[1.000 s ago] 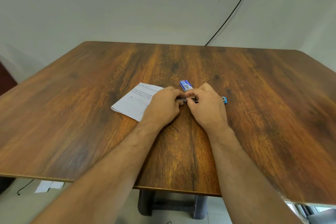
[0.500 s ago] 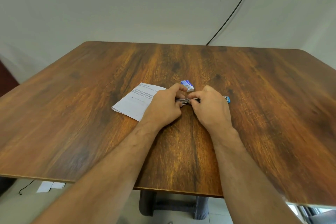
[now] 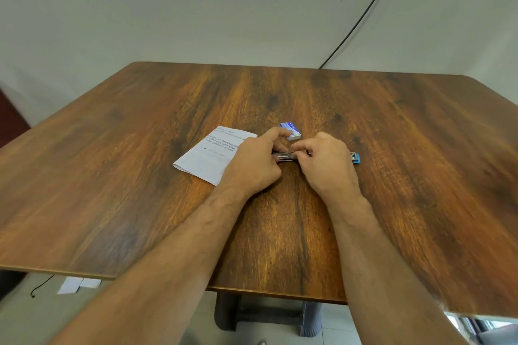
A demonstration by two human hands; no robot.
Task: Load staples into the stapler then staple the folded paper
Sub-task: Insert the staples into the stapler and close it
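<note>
At mid tabletop (image 3: 392, 176), just right of the folded paper (image 3: 208, 158) and near the staple box (image 3: 291, 131): stapler (image 3: 288, 156) lying flat, left hand (image 3: 253, 164) gripping its metal end, right hand (image 3: 326, 161) fingers (image 3: 301, 148) pinching at the channel. Best done steadying the body, seating the staple strip straight, pressing gently to avoid jamming.

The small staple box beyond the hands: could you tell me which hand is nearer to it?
Left. The left hand has its fingertips right beside the staple box, while the right hand sits farther off, over the stapler.
</note>
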